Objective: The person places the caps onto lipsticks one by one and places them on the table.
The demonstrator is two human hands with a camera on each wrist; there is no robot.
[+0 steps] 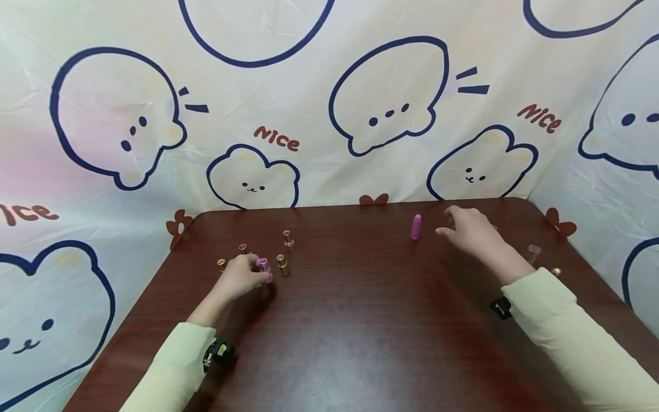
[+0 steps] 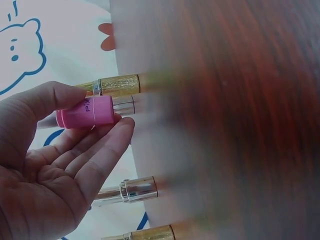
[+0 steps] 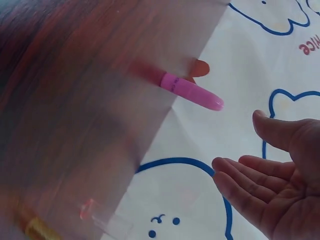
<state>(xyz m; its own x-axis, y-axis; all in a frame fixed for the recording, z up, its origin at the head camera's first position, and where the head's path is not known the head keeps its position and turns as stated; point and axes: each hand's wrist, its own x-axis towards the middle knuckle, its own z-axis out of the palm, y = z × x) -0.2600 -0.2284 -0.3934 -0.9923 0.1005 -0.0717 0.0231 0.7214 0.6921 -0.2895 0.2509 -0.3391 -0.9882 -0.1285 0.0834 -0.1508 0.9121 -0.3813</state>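
Note:
At the left of the table, in the head view, my left hand (image 1: pixel 238 273) pinches a pink lipstick tube (image 2: pixel 89 112) between thumb and fingers. Its base is hidden in the head view. Around that hand stand a gold lipstick (image 1: pixel 282 265), a rose-gold one (image 1: pixel 289 238), a red-topped one (image 1: pixel 243 249) and another gold one (image 1: pixel 221 264) partly behind the hand. My right hand (image 1: pixel 471 227) hovers at the far right with thumb and fingers spread, holding nothing. A bright pink lipstick cap (image 1: pixel 416 227) stands upright just left of it, apart from the fingers (image 3: pixel 235 175).
Beyond my right wrist stand a clear cap (image 1: pixel 534 252) and a gold-topped piece (image 1: pixel 556 272), partly hidden by the sleeve. The brown table (image 1: pixel 350 320) ends at a cartoon-printed cloth (image 1: pixel 309 109) along the back and sides.

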